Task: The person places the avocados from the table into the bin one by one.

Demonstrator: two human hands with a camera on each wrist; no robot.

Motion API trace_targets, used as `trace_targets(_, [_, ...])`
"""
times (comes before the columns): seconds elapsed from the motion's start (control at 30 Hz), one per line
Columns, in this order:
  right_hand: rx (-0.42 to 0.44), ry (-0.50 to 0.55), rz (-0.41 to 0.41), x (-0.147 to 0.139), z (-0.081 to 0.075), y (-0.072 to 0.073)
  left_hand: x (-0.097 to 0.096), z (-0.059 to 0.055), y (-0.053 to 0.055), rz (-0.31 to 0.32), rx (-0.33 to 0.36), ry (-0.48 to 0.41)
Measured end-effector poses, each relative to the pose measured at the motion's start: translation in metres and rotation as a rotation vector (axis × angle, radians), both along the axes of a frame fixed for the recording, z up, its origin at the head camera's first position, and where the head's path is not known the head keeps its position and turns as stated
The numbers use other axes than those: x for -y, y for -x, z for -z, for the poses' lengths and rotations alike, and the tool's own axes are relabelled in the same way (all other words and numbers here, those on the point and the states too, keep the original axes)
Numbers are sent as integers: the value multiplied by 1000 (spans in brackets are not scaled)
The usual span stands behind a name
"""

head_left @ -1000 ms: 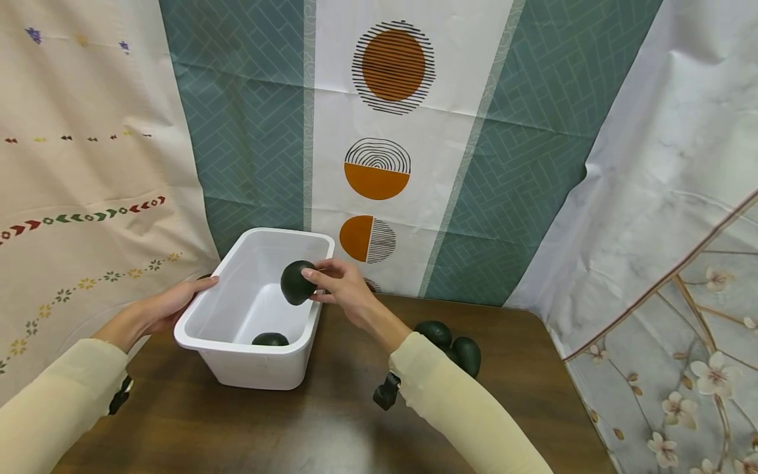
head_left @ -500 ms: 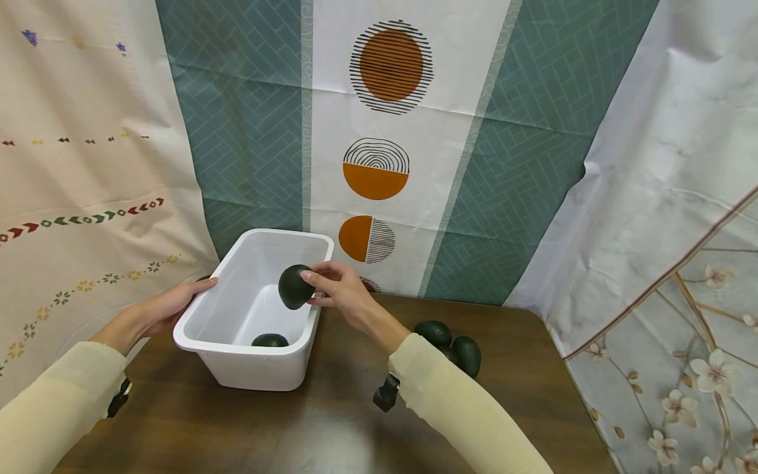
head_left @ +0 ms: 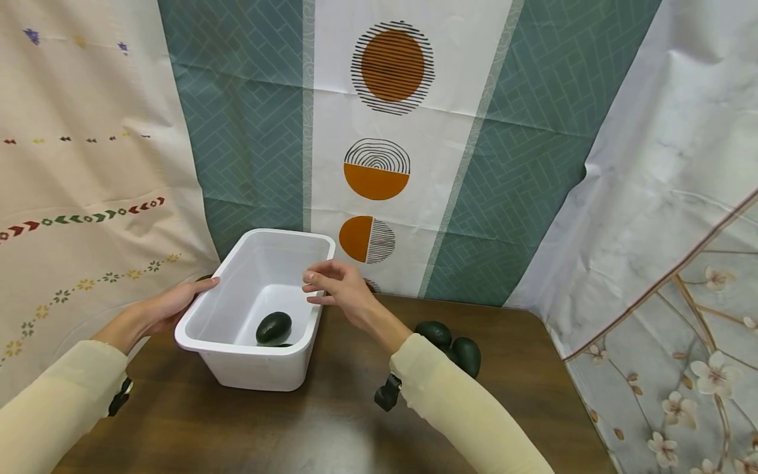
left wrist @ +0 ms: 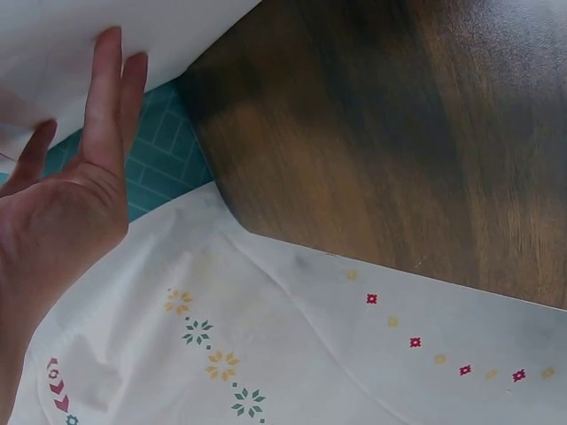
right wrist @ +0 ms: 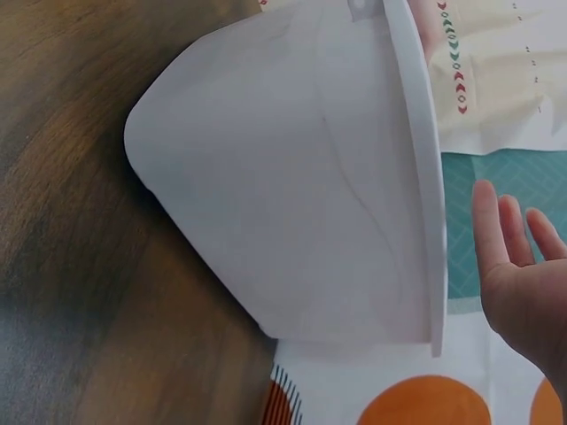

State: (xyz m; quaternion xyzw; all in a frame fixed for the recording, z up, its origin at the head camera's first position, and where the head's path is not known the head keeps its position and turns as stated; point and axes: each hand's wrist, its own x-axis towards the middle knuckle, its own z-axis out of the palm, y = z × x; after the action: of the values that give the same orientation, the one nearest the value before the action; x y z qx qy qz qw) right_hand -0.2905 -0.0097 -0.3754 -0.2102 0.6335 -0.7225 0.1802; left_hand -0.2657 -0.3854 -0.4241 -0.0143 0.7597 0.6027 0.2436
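In the head view, a white plastic tub (head_left: 254,368) stands on the table with two dark green avocados inside. One avocado (head_left: 274,328) shows almost whole; of the other (head_left: 284,345), only a sliver shows above the front rim. My left hand (head_left: 168,306) holds the tub's left side, thumb at the rim; in the left wrist view, its straight fingers (left wrist: 106,97) lie against the outer wall. My right hand (head_left: 340,286) hovers over the right rim, fingers loosely bent and holding nothing. The right wrist view shows this hand (right wrist: 523,274) beyond the tub's rim.
Several more avocados (head_left: 467,357) lie together on the brown wooden table (head_left: 343,421), right of the tub and partly behind my right sleeve (head_left: 456,401). Patterned cloths (head_left: 254,131) hang close behind the table and at both sides.
My right hand has let go of the avocado it held over the tub, and that avocado now lies inside by the other one. The left hand has stayed at the rim.
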Motion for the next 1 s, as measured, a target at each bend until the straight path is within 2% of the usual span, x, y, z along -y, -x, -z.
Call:
trace_targets(0.33, [-24,-31,-35,-10,0,3,0,-2,-1,-10,5,8])
trace_targets(0.63, [-89,-64,-73,-28,1,5,1,-6,-2,-7,-10,19])
trace_targets(0.77, [-115,-91,-78,-41,4,5,-2,-6,-2,-4,-8,14])
trace_targets(1.0, [-86,-91,-67,-60,16,4,-2,-2,-2,-9,-9,14])
